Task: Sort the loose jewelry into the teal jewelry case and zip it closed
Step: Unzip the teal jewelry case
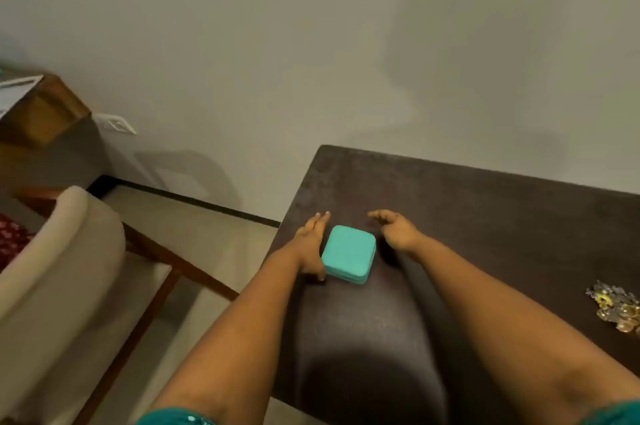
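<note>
Case (pixel 349 254) between both hands (pixel 311 244).

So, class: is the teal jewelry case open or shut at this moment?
Shut. The teal jewelry case lies flat on the dark table, lid down, no interior showing. Whether the zip is fully closed cannot be told.

A dark brown bench (pixel 485 216) fills the lower right of the frame against a plain grey wall (pixel 311 43). At lower left stands a beige cushioned chair (pixel 62 268) with a wooden frame. A wooden cabinet (pixel 45 112) sits at upper left, with a white wall socket (pixel 116 123) just beside it.
</note>
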